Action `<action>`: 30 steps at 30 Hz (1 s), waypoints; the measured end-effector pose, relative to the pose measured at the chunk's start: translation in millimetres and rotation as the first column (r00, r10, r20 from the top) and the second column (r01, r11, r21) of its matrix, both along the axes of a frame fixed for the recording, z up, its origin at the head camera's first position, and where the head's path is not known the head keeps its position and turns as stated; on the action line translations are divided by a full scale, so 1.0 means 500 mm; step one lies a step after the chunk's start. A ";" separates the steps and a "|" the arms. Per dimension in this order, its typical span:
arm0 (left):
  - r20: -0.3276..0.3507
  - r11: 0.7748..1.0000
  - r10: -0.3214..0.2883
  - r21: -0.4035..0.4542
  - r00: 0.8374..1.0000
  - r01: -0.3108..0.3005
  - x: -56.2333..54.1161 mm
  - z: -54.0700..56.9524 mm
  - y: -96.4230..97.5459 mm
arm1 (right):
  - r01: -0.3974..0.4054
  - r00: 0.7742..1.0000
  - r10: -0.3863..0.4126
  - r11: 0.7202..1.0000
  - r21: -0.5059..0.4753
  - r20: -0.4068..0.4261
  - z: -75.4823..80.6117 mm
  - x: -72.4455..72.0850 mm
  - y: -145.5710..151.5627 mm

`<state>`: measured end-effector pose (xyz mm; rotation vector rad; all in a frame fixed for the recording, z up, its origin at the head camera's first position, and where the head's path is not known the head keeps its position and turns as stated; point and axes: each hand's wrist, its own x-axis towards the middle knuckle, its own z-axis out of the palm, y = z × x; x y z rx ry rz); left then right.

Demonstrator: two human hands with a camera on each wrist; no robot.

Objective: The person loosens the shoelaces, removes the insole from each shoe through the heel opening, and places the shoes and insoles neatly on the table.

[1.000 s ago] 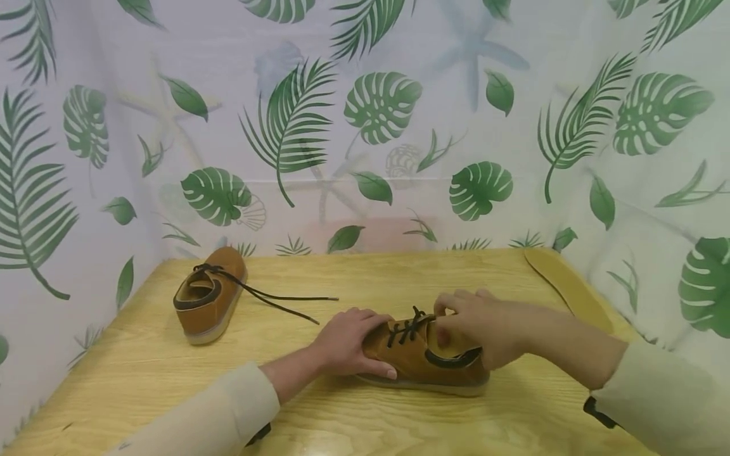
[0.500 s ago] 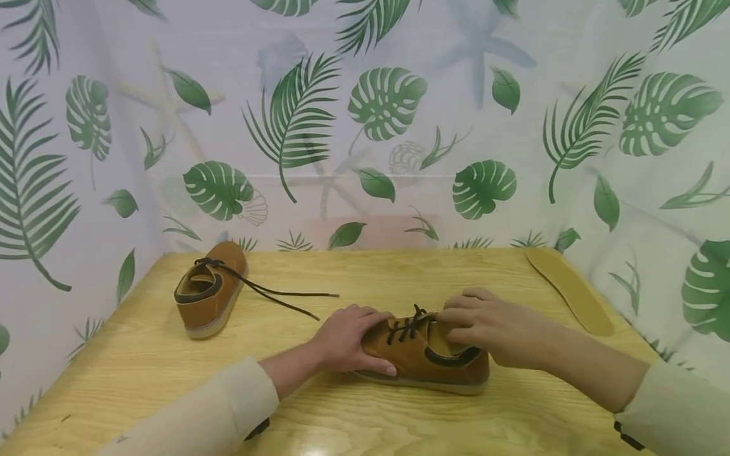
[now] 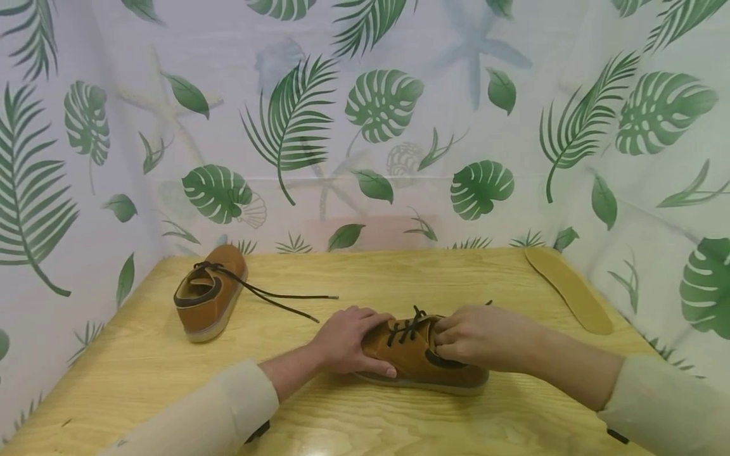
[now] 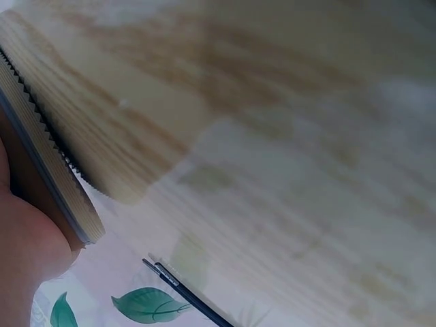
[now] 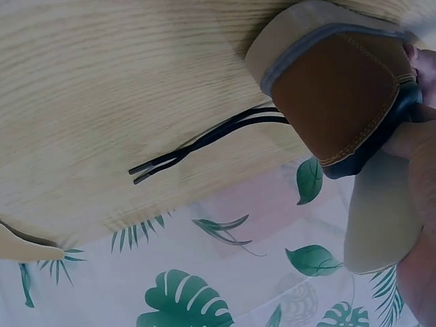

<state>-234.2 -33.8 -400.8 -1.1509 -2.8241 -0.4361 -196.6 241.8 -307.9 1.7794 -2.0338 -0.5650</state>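
Note:
A brown lace-up shoe [image 3: 407, 361] lies sole-down on the wooden table, toe toward the left. My left hand [image 3: 350, 342] grips its toe, thumb along the near side and fingers over the far side. The ridged sole edge [image 4: 51, 146] shows beside that hand in the left wrist view. My right hand [image 3: 485, 339] reaches into the shoe's opening with bent fingers. In the right wrist view, a pale rounded flap [image 5: 381, 218], seemingly the shoe's tongue, stands between thumb and fingers beyond the dark collar [image 5: 368, 160]. The fingertips inside are hidden in the head view.
A second brown shoe [image 3: 208, 301] stands at the back left, its long black laces [image 3: 285, 301] trailing right. A tan insole [image 3: 570, 291] lies at the table's back right. Leaf-patterned cloth [image 3: 365, 152] encloses the back and sides.
My right hand has moved further left over the opening, and its fingers now reach deeper into the shoe. A black lace end shows behind it. The left hand keeps its hold.

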 end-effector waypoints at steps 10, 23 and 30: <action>0.015 1.000 0.007 0.011 1.000 -0.008 0.003 -0.003 -0.003 | 0.041 0.999 -0.039 0.995 0.088 -0.029 0.022 0.002 -0.006; 0.025 1.000 0.006 0.019 1.000 -0.007 -0.001 -0.007 -0.001 | 0.010 0.989 -0.003 0.999 -0.050 0.148 0.042 -0.016 0.026; 0.036 1.000 0.018 0.014 0.999 -0.019 0.001 -0.001 -0.001 | 0.080 0.975 -0.060 0.993 -0.090 0.212 0.052 -0.025 0.049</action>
